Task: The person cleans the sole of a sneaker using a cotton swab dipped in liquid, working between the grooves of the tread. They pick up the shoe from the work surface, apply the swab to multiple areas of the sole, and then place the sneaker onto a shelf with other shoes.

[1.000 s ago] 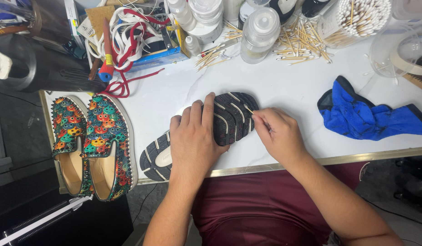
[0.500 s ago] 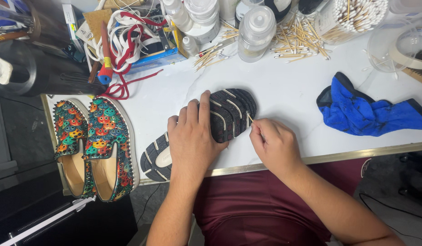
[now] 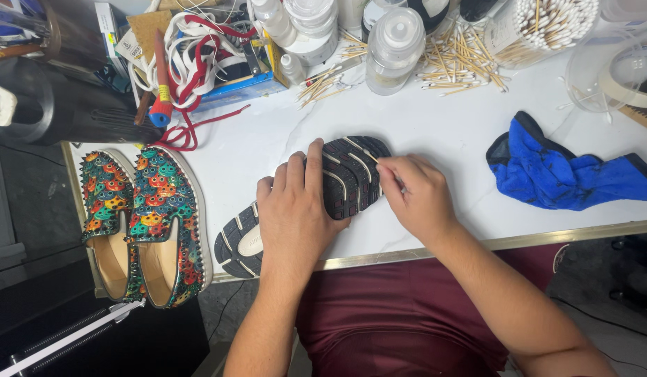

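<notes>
A dark sneaker (image 3: 351, 174) lies sole-up on the white table (image 3: 435, 132), its black and white tread facing me. My left hand (image 3: 295, 209) presses flat on the middle of the sole and holds it down. My right hand (image 3: 418, 195) pinches a thin wooden cotton swab (image 3: 371, 155) whose tip rests in a groove of the tread near the toe end.
A pair of multicoloured patterned slip-on shoes (image 3: 145, 223) sits at the table's left edge. A blue cloth (image 3: 568, 174) lies to the right. Along the back are plastic bottles (image 3: 397, 49), scattered cotton swabs (image 3: 463, 59), a swab tub (image 3: 547, 24), red and white laces (image 3: 191, 63) and a tape roll (image 3: 627, 77).
My right hand has shifted slightly left along the tread with the swab. My left hand stays pressed on the sole.
</notes>
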